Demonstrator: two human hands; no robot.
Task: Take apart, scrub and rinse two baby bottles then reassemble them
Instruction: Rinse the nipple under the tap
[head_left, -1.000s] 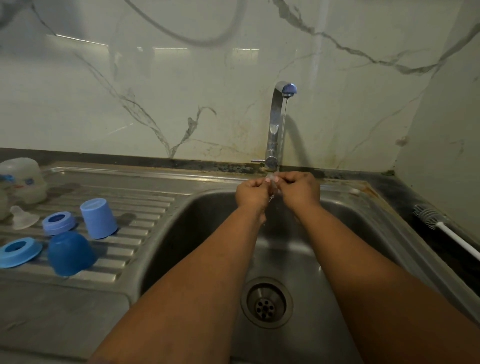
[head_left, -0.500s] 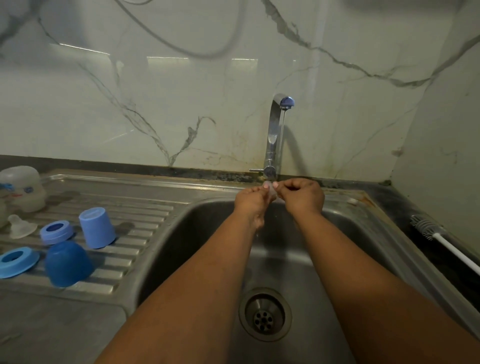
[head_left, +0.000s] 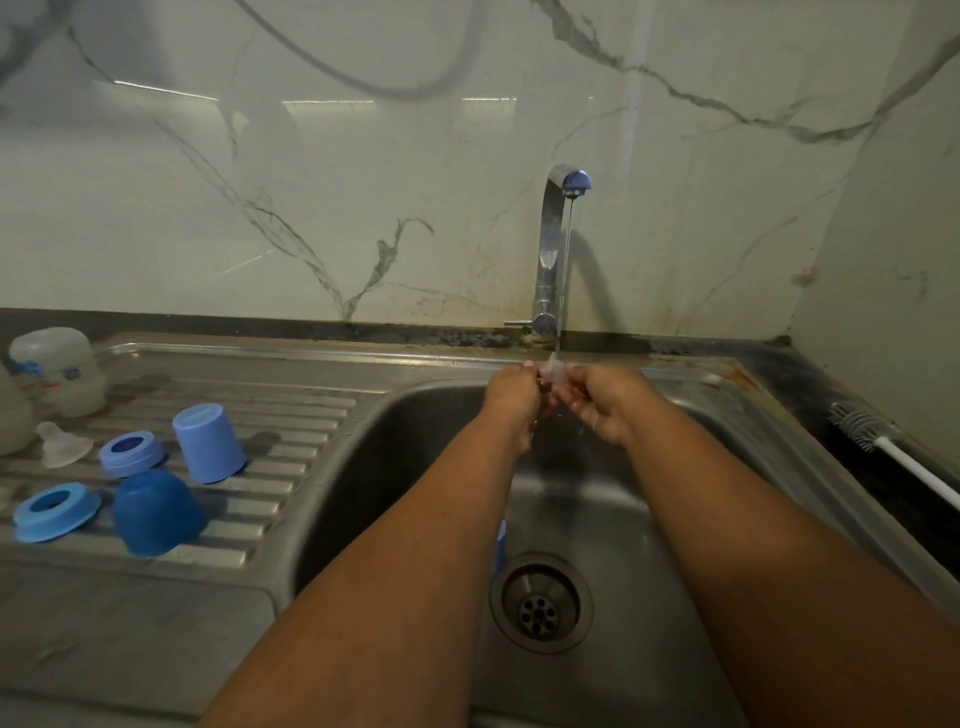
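Note:
Both hands meet under the thin water stream from the tap (head_left: 557, 244). My left hand (head_left: 511, 397) and my right hand (head_left: 605, 400) pinch a small clear teat (head_left: 551, 373) between their fingertips, over the sink basin (head_left: 613, 519). On the draining board (head_left: 291, 410) at the left stand two upturned clear bottles (head_left: 57, 371), a second clear teat (head_left: 61, 444), two blue screw rings (head_left: 130, 453) (head_left: 54, 512), a light blue cap (head_left: 208, 441) and a dark blue cap (head_left: 155, 512), both upside down.
A bottle brush (head_left: 865, 428) with a white handle lies on the dark counter at the right. The drain (head_left: 540, 603) sits in the basin's middle; a bit of something blue (head_left: 501, 545) shows beside my left forearm. A marble wall stands behind.
The hands stay under the tap, working the teat; the right hand has turned slightly, palm more toward me. The camera has tilted a little.

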